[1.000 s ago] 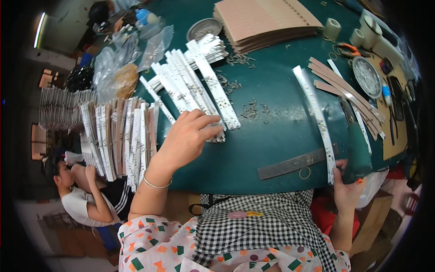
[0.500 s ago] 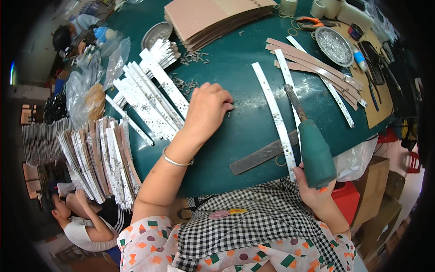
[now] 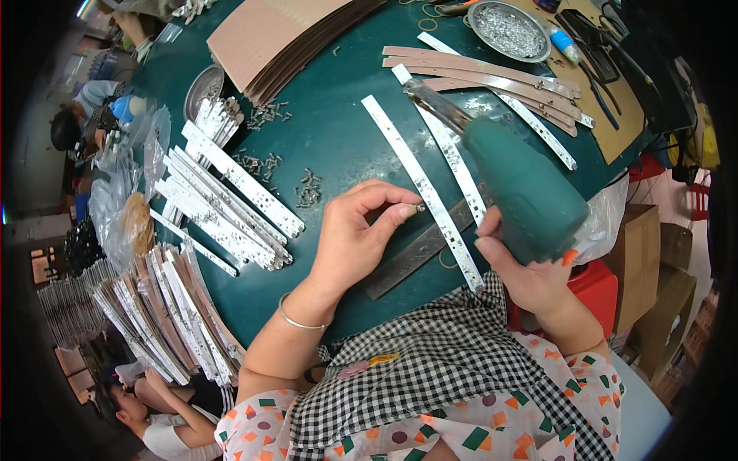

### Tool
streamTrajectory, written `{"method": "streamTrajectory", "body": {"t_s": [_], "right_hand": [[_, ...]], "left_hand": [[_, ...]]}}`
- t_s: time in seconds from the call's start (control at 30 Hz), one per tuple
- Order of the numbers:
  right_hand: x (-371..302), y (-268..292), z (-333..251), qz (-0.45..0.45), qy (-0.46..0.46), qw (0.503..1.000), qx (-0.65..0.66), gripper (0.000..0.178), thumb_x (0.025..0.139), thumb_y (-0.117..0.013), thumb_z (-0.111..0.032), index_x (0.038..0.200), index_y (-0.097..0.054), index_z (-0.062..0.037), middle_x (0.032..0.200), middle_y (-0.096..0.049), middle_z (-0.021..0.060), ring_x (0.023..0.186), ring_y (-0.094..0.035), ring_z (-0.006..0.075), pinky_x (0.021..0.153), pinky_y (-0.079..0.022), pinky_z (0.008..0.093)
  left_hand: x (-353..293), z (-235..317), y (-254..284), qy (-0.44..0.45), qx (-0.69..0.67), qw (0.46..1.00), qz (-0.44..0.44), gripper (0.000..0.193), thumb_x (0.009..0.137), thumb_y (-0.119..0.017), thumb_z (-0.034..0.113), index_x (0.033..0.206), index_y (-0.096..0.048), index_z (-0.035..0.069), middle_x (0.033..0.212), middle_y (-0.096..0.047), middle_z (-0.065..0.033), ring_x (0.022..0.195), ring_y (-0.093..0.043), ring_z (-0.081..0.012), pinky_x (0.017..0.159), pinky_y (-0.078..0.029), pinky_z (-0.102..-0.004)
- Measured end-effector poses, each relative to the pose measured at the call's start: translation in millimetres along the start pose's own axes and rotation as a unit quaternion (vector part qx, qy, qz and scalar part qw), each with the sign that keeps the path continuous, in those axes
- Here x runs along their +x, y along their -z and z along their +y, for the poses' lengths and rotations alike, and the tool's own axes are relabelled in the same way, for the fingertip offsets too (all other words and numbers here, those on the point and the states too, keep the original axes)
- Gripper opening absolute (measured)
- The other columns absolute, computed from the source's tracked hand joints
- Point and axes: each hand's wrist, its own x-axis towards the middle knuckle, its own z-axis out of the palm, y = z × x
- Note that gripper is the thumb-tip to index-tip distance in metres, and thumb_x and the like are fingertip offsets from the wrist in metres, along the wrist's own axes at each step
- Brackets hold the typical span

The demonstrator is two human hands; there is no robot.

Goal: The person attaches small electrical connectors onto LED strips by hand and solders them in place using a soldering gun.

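My left hand (image 3: 356, 234) is closed in a pinch, with a small metal piece (image 3: 419, 207) between thumb and forefinger. It is beside a white circuit strip (image 3: 419, 180) dotted with tiny components. My right hand (image 3: 534, 288) grips a thick green-handled tool (image 3: 523, 184). The tool's dark metal shaft (image 3: 438, 107) points up and left, over a second white strip (image 3: 453, 165). A flat dark metal bar (image 3: 396, 269) lies partly under the nearer strip. Small piles of metal pieces (image 3: 309, 188) lie on the green table beyond my left hand.
White strips (image 3: 223, 207) lie stacked at left, with more bundled strips (image 3: 169, 307) at the table edge. Brown boards (image 3: 269, 38) are piled at the back. Brown strips (image 3: 492, 77), a metal bowl of small pieces (image 3: 509, 31) and pliers (image 3: 600, 96) lie at right. Another person (image 3: 165, 422) sits at lower left.
My left hand has moved from beside the loose metal pieces toward the nearer white strip, carrying a small piece. The green-handled tool has risen and tilted further left in my right hand. The view has shifted.
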Motion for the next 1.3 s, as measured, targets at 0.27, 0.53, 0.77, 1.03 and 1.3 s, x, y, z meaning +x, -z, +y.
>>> {"method": "streamTrajectory", "body": {"t_s": [0.27, 0.53, 0.77, 1.03, 1.3], "right_hand": [[12.1, -0.2, 4.4, -0.031, -0.063, 0.996, 0.049, 0.031, 0.082, -0.069, 0.008, 0.11, -0.058, 0.0024, 0.095, -0.064, 0.0077, 0.084, -0.062, 0.013, 0.076, -0.052, 0.0257], [16.2, -1.6, -6.5, 0.039, -0.099, 0.991, 0.079, 0.026, 0.08, -0.07, 0.011, 0.102, -0.06, 0.0034, 0.094, -0.069, 0.0091, 0.085, -0.067, 0.0137, 0.079, -0.056, 0.0284], [20.6, -11.8, -5.5, -0.028, -0.137, 0.98, 0.139, 0.031, 0.076, -0.075, 0.004, 0.103, -0.059, 0.0005, 0.092, -0.069, 0.0061, 0.083, -0.066, 0.0096, 0.072, -0.052, 0.0238], [25.8, -24.8, -7.8, -0.021, -0.154, 0.985, 0.072, 0.035, 0.074, -0.078, 0.0, 0.104, -0.059, -0.0004, 0.091, -0.07, 0.0044, 0.082, -0.067, 0.01, 0.074, -0.052, 0.0247], [38.5, -26.6, -28.7, 0.0, -0.166, 0.976, 0.138, 0.036, 0.078, -0.068, 0.012, 0.113, -0.058, 0.0041, 0.104, -0.068, 0.0124, 0.079, -0.065, 0.0107, 0.071, -0.054, 0.0224]], "left_hand": [[-1.4, -17.8, 8.2, -0.093, 0.267, 0.951, 0.126, 0.014, 0.078, -0.072, -0.001, 0.091, -0.073, 0.001, 0.082, -0.069, -0.0107, 0.067, -0.065, -0.0207, 0.063, -0.05, -0.0273], [-12.5, -3.4, 18.9, -0.1, 0.17, 0.969, 0.15, 0.014, 0.076, -0.074, -0.004, 0.089, -0.073, -0.001, 0.081, -0.071, -0.0097, 0.072, -0.067, -0.0171, 0.068, -0.052, -0.0259], [-18.6, 18.6, -2.7, -0.2, 0.13, 0.965, 0.11, 0.014, 0.073, -0.076, -0.004, 0.086, -0.071, 0.0, 0.083, -0.07, -0.0112, 0.073, -0.068, -0.0207, 0.066, -0.053, -0.0277], [-20.4, 21.2, -12.0, -0.269, 0.125, 0.949, 0.11, 0.02, 0.067, -0.076, -0.005, 0.085, -0.069, 0.001, 0.08, -0.069, -0.0091, 0.068, -0.067, -0.0213, 0.06, -0.053, -0.0288], [-28.1, 40.6, 10.2, -0.326, 0.177, 0.918, 0.145, 0.018, 0.071, -0.078, -0.005, 0.085, -0.068, 0.001, 0.08, -0.068, -0.0105, 0.067, -0.064, -0.0234, 0.062, -0.051, -0.0301]]}}
